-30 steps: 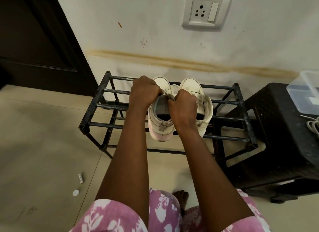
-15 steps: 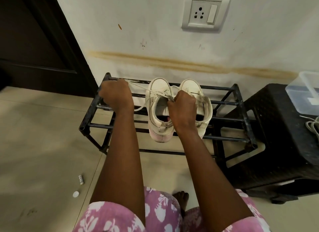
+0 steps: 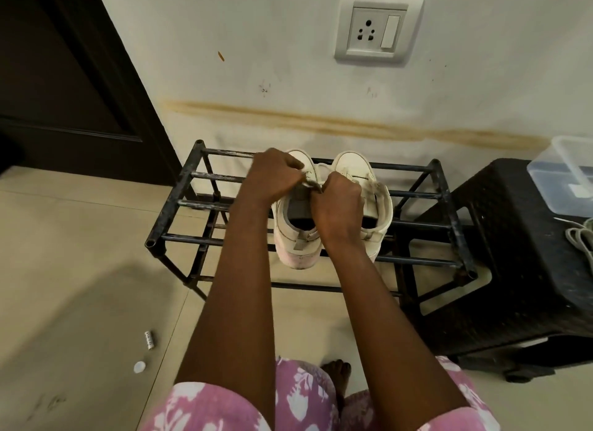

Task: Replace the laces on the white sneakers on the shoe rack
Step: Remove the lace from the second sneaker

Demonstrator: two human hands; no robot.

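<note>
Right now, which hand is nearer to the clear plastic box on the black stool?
Right. The right hand pinches the lace at the left sneaker, left of the clear box; the left hand pinches it farther left, beyond the right hand.

Wearer view, 2 arms in frame: left forearm (image 3: 239, 286) and right forearm (image 3: 378, 302), both uncovered from the bottom edge up to the hands, left hand (image 3: 272, 177) and right hand (image 3: 340, 199). Skin on wrists and knuckles is plain. Clothing: 1 pink garment (image 3: 298, 398) with a white floral/leaf print, loose fabric, spread over both legs along the bottom edge. Shorts, skirt or dress: can't tell. 1 foot (image 3: 337, 377) shows between the legs, unshod, toes visible.
</note>
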